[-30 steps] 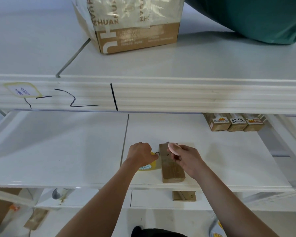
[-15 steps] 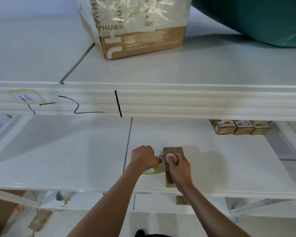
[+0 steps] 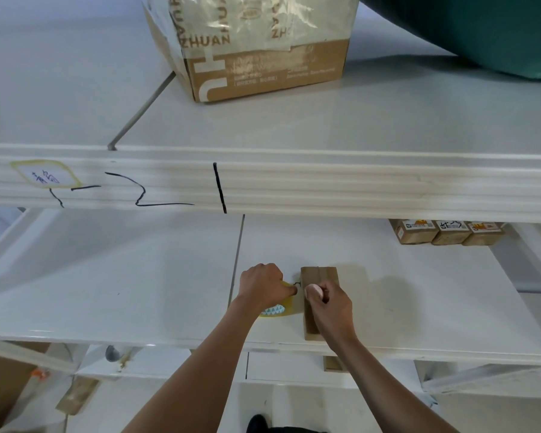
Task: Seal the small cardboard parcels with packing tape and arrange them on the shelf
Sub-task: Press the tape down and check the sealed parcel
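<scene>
Overhead, "ZHUAN" on taped carton (image 3: 256,48), 3 labelled parcels (image 3: 447,231), writing illegible

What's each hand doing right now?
Left hand: closed, gripping the tape roll.
Right hand: closed, pinching a small pink tool over the parcel.

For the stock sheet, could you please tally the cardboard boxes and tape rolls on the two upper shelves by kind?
Small cardboard parcels: 4, one under the hands, three at the back right
Large cardboard box: 1
Tape roll: 1
Total: 6
</scene>
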The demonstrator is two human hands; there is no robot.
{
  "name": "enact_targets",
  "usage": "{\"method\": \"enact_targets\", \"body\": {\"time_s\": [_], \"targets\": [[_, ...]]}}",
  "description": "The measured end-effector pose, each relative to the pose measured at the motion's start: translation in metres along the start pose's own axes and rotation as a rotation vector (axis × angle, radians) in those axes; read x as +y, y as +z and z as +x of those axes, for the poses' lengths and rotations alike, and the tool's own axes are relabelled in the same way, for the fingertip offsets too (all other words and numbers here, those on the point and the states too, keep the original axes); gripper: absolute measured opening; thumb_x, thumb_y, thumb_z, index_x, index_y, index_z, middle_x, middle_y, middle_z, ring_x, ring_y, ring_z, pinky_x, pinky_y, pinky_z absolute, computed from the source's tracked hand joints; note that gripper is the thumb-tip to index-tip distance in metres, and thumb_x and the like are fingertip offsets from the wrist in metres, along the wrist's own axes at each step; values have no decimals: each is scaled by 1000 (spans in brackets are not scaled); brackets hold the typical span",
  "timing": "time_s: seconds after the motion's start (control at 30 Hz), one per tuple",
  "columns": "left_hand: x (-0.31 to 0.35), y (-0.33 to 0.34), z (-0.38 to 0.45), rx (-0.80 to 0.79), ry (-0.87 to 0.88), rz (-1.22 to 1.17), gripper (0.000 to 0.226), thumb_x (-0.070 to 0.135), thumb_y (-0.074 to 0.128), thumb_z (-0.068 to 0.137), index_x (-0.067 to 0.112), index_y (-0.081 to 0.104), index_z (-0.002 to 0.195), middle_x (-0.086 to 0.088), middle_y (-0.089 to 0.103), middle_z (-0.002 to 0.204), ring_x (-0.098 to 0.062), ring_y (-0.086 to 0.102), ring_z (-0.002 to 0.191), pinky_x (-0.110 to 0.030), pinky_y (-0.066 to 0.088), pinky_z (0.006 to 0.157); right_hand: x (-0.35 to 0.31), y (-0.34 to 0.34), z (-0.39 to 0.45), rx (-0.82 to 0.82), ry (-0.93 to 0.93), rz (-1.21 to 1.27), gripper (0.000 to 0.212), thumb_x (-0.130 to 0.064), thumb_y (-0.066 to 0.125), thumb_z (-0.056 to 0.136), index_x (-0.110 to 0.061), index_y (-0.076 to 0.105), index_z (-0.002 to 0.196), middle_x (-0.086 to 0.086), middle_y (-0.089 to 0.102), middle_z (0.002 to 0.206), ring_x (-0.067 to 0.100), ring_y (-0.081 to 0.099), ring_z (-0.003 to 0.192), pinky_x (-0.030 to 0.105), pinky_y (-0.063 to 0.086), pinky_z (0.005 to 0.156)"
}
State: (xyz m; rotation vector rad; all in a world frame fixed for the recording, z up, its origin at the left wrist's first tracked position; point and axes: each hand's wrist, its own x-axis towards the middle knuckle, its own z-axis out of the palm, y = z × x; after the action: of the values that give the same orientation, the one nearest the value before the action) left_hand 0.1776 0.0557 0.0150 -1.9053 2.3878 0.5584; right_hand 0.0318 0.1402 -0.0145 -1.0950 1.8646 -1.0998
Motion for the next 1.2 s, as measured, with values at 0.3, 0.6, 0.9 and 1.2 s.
{"method": "enact_targets", "body": {"time_s": [0.3, 0.6, 0.9, 1.2], "targets": [[-2, 0, 1, -6, 0, 5, 48, 59, 60, 85, 13, 70, 77, 4, 58, 66, -16, 58, 70, -24, 39, 59, -4, -3, 7, -78, 27, 54, 21, -26, 53, 102, -26, 73, 105, -5, 68, 78, 16, 65, 73, 23, 50, 67], [-1, 0, 2, 4, -2, -7, 47, 60, 61, 86, 17, 61, 68, 6, 54, 62, -14, 56, 68, -24, 39, 59, -17, -3, -1, -101, 1, 63, 53, -17, 65, 91, -32, 51, 43, -16, 42, 46, 2, 38, 48, 15, 32, 51], [-1, 1, 1, 7, -6, -17, 46, 58, 62, 85, 17, 57, 64, 6, 50, 58, -14, 54, 64, -24, 37, 57, -6, -1, 3, -85, -25, -19, 25, -23, 67, 93, -16, 61, 69, -8, 53, 61, 2, 47, 55, 12, 40, 52], [-1, 0, 0, 7, -3, -25, 48, 60, 62, 85, 17, 58, 65, 6, 50, 58, -15, 54, 65, -25, 38, 59, -8, 2, 4, -88, -58, -80, 28, -24, 67, 95, -24, 58, 68, -9, 56, 63, 1, 50, 57, 11, 40, 55]]}}
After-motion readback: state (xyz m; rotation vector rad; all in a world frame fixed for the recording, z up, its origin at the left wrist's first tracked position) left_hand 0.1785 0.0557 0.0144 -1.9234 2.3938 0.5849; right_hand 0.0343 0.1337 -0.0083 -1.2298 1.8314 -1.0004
